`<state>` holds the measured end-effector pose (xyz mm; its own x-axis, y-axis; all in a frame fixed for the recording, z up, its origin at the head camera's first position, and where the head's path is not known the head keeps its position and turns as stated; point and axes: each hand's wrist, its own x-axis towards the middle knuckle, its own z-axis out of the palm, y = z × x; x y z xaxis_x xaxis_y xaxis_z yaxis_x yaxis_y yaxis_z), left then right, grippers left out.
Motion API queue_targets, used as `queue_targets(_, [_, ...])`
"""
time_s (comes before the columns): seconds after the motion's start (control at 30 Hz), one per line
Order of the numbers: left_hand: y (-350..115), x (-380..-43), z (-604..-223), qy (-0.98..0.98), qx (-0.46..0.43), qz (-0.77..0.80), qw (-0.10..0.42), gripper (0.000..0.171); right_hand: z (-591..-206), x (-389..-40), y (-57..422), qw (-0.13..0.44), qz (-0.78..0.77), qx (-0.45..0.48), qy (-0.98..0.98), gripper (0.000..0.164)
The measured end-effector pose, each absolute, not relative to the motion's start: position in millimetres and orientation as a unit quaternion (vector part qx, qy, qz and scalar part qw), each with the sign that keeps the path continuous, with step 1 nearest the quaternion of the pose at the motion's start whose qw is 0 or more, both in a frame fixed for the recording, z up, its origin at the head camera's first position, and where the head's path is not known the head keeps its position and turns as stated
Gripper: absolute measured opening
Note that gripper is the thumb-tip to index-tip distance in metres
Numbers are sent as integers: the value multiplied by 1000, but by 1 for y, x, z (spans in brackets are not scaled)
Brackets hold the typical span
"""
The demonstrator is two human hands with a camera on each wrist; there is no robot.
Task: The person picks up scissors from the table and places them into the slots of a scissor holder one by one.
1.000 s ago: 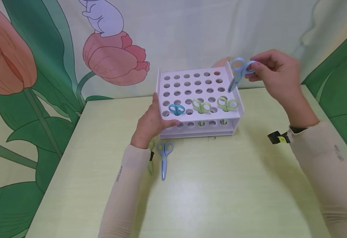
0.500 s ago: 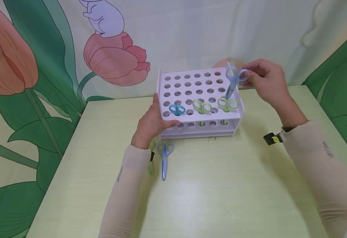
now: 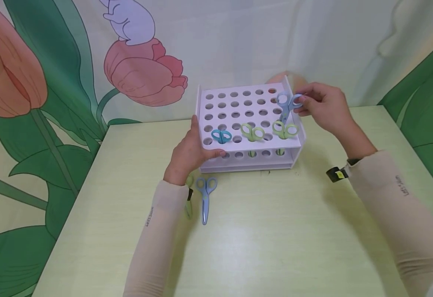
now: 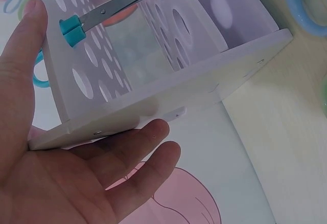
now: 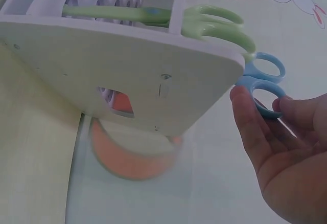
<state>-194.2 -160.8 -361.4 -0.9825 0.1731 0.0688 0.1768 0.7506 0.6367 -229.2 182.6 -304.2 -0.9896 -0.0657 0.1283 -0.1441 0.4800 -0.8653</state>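
Observation:
A white rack point(image 3: 243, 144) with rows of round holes stands at the back of the table. My left hand point(image 3: 187, 152) holds its left front corner, thumb over the front edge and fingers along the side panel. My right hand point(image 3: 327, 106) pinches one handle loop of light blue scissors point(image 5: 249, 81), their blades pointing down over the rack's right side, behind the right green scissors. Teal scissors point(image 3: 222, 136) and two light green scissors point(image 3: 252, 133) stand in front holes, loops up. In the left wrist view the teal scissors' blade point(image 4: 120, 6) passes through the upper plate.
Another pair of light blue scissors point(image 3: 205, 202) lies on the table point(image 3: 276, 231) before the rack. Beside it lie green scissors point(image 3: 189, 209), partly hidden by my left wrist. A printed curtain point(image 3: 216, 49) hangs right behind the rack.
My right hand has moved left and down with the light blue scissors, from right of the rack to over its right side. The left hand stays on the rack.

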Motion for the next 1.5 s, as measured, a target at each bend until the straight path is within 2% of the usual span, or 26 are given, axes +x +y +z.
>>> queue_targets(0.3, [-162, -195, -362, -939, -92, -332, 2, 126, -309, -228, 179, 44, 438, 65, -895, 29])
queue_targets(0.83, [-163, -195, -362, -937, -92, -336, 1, 126, -320, -232, 178, -25, 382, 79, -920, 31])
queue_targets(1.13, [-163, -195, -362, -938, -92, -335, -4, 126, -322, -233, 180, -21, 361, 90, -928, 32])
queue_targets(1.4, [-162, -195, -362, -936, -100, -338, 0, 125, -319, -232, 181, -53, 370, 75, -925, 41])
queue_targets(1.5, [-162, -195, -361, -936, -98, -338, 0, 125, -317, -232, 184, -45, 379, 76, -921, 42])
